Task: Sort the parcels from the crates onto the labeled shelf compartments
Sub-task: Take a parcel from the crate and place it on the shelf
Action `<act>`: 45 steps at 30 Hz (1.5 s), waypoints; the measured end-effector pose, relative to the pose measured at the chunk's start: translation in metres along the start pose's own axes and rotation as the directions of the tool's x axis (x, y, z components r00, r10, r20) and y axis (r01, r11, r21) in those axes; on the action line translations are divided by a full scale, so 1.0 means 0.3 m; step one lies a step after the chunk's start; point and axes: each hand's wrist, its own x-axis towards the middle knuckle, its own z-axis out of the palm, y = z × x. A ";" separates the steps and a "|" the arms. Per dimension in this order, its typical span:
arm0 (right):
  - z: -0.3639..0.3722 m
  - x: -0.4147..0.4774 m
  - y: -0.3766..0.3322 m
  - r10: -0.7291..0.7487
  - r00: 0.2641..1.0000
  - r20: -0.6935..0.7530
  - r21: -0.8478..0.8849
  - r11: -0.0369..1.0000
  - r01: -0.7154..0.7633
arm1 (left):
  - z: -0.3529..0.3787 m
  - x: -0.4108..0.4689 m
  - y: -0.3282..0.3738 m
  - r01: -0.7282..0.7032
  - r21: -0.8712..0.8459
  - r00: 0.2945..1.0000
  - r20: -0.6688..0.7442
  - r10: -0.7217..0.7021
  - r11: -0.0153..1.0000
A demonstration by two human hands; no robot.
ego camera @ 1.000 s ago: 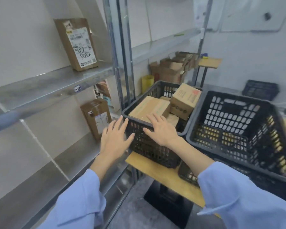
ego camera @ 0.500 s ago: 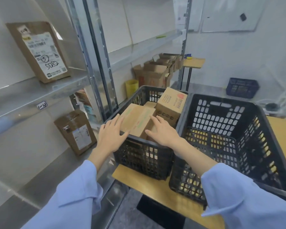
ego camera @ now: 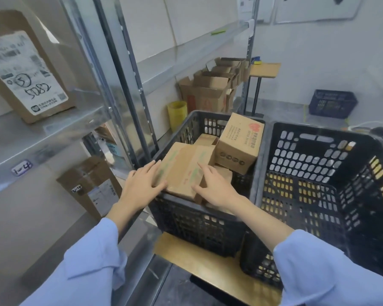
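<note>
Corrugated brown card makes up the flat parcel (ego camera: 186, 171), which lies tilted on top of the other boxes at the near left corner of the left crate (ego camera: 197, 226), a black perforated plastic bin on a wooden table (ego camera: 208, 268). The left hand (ego camera: 142, 186) lies with straight fingers along the parcel's left side. The right hand (ego camera: 217, 191) rests spread on its top near the right edge. Neither hand curls round the parcel, so both are open and only touching it. The parcel is probably light and stiff, with a dry matt skin that should not slip, though its corners may crush. The two opposite long sides look like the best places to take hold, with thumbs above and fingers beneath. Green print on the parcel's top is too blurred to read. An upright box (ego camera: 239, 144) behind it bears a red emblem and columns of small print that cannot be read. On the upper left shelf, a parcel (ego camera: 24, 69) carries a white label with a hand-written circled "5" and "5D82". The shelf-edge tag (ego camera: 21, 167) below it reads "1-4". To the right stands the right crate (ego camera: 318, 195).
</note>
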 end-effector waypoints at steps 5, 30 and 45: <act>0.019 0.039 0.001 0.076 0.997 0.017 0.048 0.996 -0.076 | 0.050 0.050 -0.036 -0.071 -0.108 0.997 0.029 0.074 0.992; 0.007 0.021 -0.044 0.221 0.968 -0.119 0.366 0.916 -0.164 | 0.073 0.165 -0.048 -0.149 -0.531 0.984 0.005 0.179 0.834; -0.160 -0.042 -0.111 0.121 0.893 -0.434 0.266 0.964 -0.001 | -0.138 0.140 0.085 -0.183 -0.661 0.981 -0.167 0.095 0.728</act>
